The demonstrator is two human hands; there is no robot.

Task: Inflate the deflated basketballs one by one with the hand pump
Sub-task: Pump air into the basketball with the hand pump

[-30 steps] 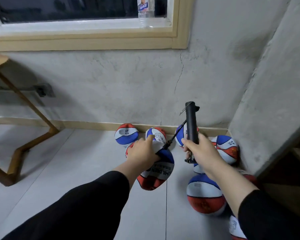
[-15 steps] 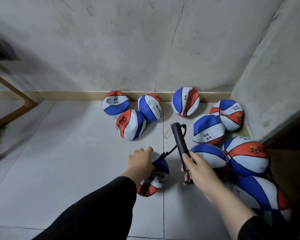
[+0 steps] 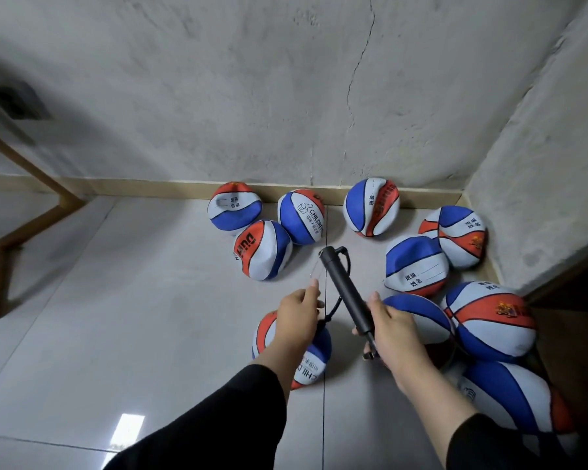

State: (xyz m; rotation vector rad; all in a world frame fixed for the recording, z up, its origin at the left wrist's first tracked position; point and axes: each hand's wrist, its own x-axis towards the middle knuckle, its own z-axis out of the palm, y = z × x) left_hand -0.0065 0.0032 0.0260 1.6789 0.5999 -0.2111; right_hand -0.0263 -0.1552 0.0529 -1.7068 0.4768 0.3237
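Note:
A partly deflated red, white and blue basketball lies on the tiled floor in front of me. My left hand covers its top with fingers curled over it, beside the spot where the black hose reaches the ball. The black hand pump slants up and to the left above the floor. My right hand grips its lower end. Whether the needle sits in the valve is hidden under my left hand.
Several more soft basketballs lie along the skirting, such as one at the back, and several are piled in the right corner. A wooden table leg stands at the left. The concrete wall closes the right side.
The view has tilted down from the window to the floor. The ball under my left hand came down onto the tiles. The pump moved lower and now leans left.

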